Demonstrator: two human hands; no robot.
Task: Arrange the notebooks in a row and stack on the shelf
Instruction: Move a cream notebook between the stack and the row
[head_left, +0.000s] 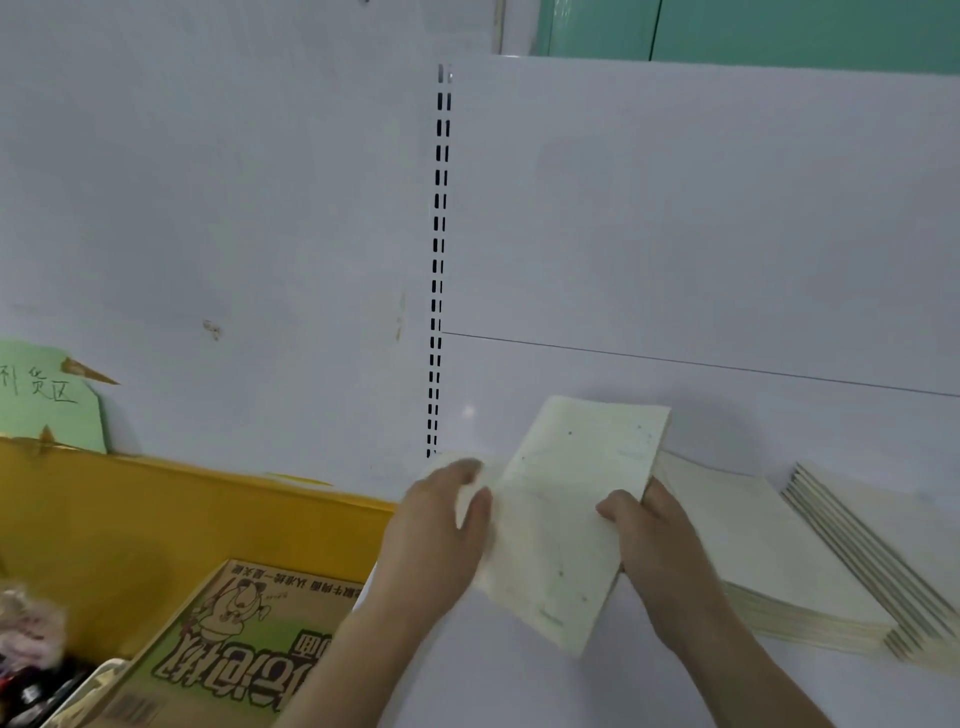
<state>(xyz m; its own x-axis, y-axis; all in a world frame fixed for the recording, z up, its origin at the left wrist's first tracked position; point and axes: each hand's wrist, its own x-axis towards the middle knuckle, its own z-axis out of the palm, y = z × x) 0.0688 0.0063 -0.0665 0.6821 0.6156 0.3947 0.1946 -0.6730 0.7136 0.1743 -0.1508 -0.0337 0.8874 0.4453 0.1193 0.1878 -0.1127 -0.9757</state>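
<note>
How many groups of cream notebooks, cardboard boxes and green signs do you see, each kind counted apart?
Groups of cream paper notebooks: 3 (held bundle, flat stack, right-hand stack)
Brown printed cardboard box: 1
Green paper sign: 1
Total: 5

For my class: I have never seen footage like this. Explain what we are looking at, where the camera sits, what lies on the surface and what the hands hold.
There is no machine here. One camera is worn on a person's head and looks forward and down, so you see their own two bare hands from above.

The surface is a white shelf with a white back panel. Both hands hold a cream notebook, tilted, above the shelf. The left hand grips its left edge; the right hand grips its right edge, thumb on the cover.

To the right, a stack of similar notebooks lies flat on the shelf, and a second stack sits further right, at the picture's edge.

To the left is a yellow bin with a cardboard box printed with a cartoon, and behind it a green sign with handwriting.
</note>
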